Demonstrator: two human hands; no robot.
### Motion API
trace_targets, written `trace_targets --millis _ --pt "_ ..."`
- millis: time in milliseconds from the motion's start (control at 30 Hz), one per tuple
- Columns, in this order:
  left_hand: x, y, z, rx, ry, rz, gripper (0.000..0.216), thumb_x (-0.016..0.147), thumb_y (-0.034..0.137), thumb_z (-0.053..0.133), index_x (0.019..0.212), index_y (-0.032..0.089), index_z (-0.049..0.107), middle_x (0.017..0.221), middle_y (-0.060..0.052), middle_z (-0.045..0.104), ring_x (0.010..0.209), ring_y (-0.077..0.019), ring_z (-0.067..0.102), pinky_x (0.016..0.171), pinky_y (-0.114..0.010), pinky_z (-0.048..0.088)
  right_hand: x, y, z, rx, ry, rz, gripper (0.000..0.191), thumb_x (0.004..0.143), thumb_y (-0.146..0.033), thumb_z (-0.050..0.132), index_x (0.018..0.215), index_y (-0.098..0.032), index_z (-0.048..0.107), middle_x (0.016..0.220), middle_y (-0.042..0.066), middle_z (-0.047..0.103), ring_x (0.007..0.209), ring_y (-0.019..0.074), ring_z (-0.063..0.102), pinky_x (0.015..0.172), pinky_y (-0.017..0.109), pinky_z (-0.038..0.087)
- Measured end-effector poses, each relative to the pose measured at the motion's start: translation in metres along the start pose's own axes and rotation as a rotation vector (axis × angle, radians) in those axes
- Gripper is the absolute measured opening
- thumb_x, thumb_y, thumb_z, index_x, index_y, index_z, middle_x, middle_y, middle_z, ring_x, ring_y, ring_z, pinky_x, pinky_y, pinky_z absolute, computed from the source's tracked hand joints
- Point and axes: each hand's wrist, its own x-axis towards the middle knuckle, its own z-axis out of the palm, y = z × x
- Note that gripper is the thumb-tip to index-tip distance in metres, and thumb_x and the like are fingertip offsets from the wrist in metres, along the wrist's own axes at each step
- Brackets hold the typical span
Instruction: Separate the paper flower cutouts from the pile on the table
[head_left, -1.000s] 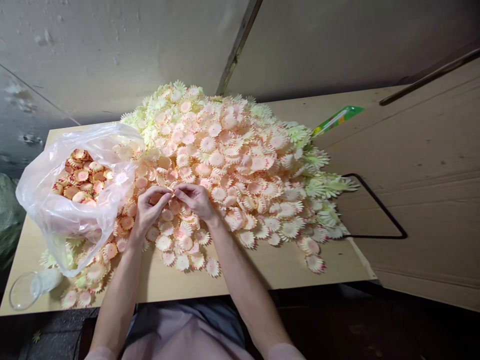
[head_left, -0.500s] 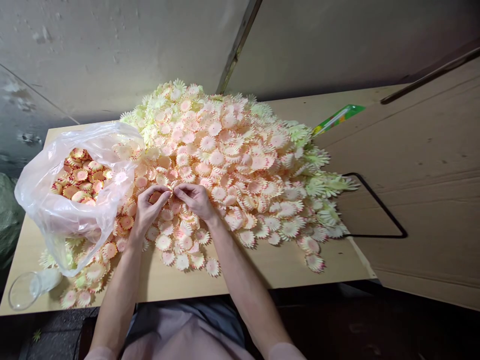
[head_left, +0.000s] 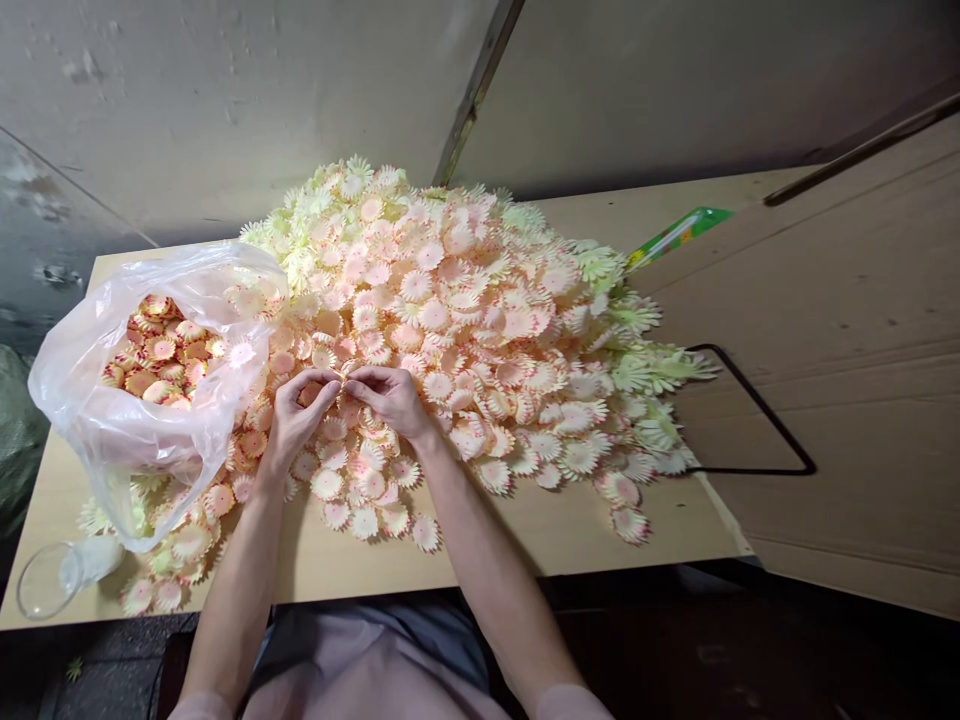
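Note:
My left hand (head_left: pixel 302 405) and my right hand (head_left: pixel 392 402) meet over the front of a large heap of artificial flower petal pieces (head_left: pixel 431 318). Thumb and forefinger of each are closed in a pinch, the fingertips almost touching. Between them is a small pale flower petal piece (head_left: pixel 343 379), mostly covered by the fingers. The pieces in the heap are frilled discs, cream and pink with reddish tips; greener, longer-petalled ones (head_left: pixel 656 370) lie along the right and back edges.
Left of my hands, a clear plastic bag (head_left: pixel 90 420) stands open, holding darker red-tipped petal pieces (head_left: pixel 161 350). A clear cup (head_left: pixel 49 583) lies at the table's front left corner. On the right are cardboard (head_left: pixel 847 400), a black metal frame (head_left: pixel 769 405) and a green packet (head_left: pixel 679 235).
Almost nothing differs. Both hands keep their pinch in the same spot, with only a slight shift of the fingertips.

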Motion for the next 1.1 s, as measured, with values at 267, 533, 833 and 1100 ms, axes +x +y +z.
trace_targets --millis 267,533,833,1100 --pt "0.001 0.004 -0.001 0.009 -0.017 0.022 0.020 0.082 0.038 0.072 0.085 0.018 0.071 0.086 -0.005 0.072 0.083 -0.0182 0.065 0.082 -0.031 0.051 -0.001 -0.002 -0.001 -0.012 -0.030 -0.014 0.026 0.074 -0.044 0.077 0.080 -0.019 0.074 0.077 0.002 0.071 0.072 0.0142 0.063 0.069 0.026 0.052" --pt "0.000 -0.002 -0.003 -0.027 -0.032 -0.013 0.022 0.083 0.040 0.070 0.085 0.018 0.070 0.085 -0.004 0.070 0.082 -0.0169 0.063 0.079 -0.028 0.049 -0.004 -0.014 -0.001 -0.055 -0.076 -0.001 0.026 0.080 -0.044 0.071 0.079 -0.019 0.071 0.072 0.000 0.064 0.065 0.0129 0.057 0.061 0.025 0.048" --pt "0.000 0.001 0.002 0.041 -0.004 0.047 0.024 0.079 0.041 0.074 0.079 0.018 0.068 0.079 -0.003 0.068 0.075 -0.0160 0.061 0.075 -0.028 0.049 -0.004 -0.013 0.002 -0.098 -0.068 -0.055 0.029 0.081 -0.046 0.067 0.077 -0.018 0.068 0.072 0.001 0.064 0.067 0.0138 0.057 0.064 0.027 0.048" --pt "0.000 -0.004 0.003 0.051 0.040 0.069 0.022 0.086 0.040 0.067 0.080 0.019 0.064 0.081 -0.003 0.063 0.078 -0.0153 0.058 0.077 -0.027 0.047 0.000 0.001 0.002 -0.035 0.153 -0.005 0.026 0.081 -0.046 0.065 0.077 -0.020 0.065 0.067 0.000 0.063 0.061 0.0140 0.059 0.060 0.027 0.051"
